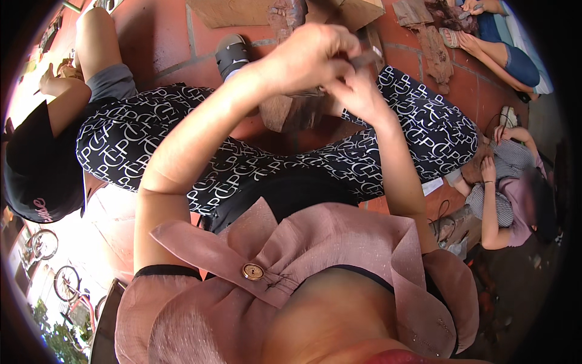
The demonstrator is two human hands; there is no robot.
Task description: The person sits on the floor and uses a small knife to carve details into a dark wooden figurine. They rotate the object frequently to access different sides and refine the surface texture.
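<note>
Brown wood [291, 114] shows just below the left hand [315, 56] and right hand [362, 100], both curled close together, kinda too blurry to tell what's gripped.

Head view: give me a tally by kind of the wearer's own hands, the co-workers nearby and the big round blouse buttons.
Left hand, right hand: 2
Left co-worker, upper-right co-worker, right co-worker: 3
Button: 1
Total: 6
</note>
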